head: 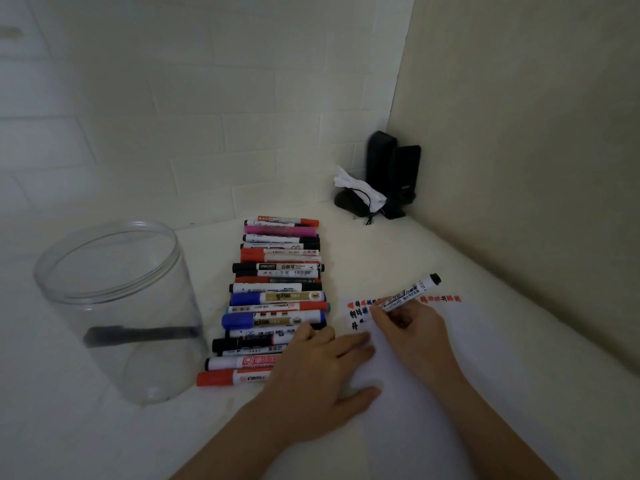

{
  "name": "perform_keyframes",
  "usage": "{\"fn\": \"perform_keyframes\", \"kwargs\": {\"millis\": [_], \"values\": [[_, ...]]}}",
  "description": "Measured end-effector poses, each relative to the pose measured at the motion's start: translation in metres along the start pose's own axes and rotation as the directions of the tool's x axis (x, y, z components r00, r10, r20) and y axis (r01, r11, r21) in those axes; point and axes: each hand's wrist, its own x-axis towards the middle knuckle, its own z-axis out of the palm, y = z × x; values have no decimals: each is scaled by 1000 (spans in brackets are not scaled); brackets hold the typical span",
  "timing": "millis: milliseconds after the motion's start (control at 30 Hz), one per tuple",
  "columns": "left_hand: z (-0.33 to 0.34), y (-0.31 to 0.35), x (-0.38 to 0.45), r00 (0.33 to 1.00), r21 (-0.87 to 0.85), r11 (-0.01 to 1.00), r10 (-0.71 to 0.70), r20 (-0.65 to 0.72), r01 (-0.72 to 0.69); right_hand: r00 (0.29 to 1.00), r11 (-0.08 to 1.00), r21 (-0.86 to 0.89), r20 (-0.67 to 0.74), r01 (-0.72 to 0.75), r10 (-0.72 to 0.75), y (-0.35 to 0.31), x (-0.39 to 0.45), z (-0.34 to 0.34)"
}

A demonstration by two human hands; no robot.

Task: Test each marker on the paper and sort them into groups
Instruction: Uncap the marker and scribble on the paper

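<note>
The right hand [401, 318] holds a black marker [410, 295] with its tip down on the paper [415, 375], and its long body leans up and away to the right. The left hand [318, 372] lies flat, pressing the paper's edge. The marker row [277, 299] lies just left, nearest that hand.

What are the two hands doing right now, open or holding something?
Left hand: open, fingers flat, pressing on the paper.
Right hand: holding the black-capped board marker, tip end toward the paper.
</note>
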Motion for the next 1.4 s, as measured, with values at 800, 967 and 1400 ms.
{"fn": "perform_keyframes", "kwargs": {"millis": [800, 967, 1400], "values": [[1, 3, 0, 999, -3, 1000, -21, -24, 21, 1000, 998, 56, -4, 5, -5, 4, -1, 2], [2, 2, 0, 999, 10, 1000, -12, -38, 12, 1000, 1000, 5, 7, 10, -10, 3, -1, 3], [4, 1, 0, 1000, 21, 1000, -4, -25, 4, 998, 998, 44, -20, -53, 54, 3, 2, 2]]}}
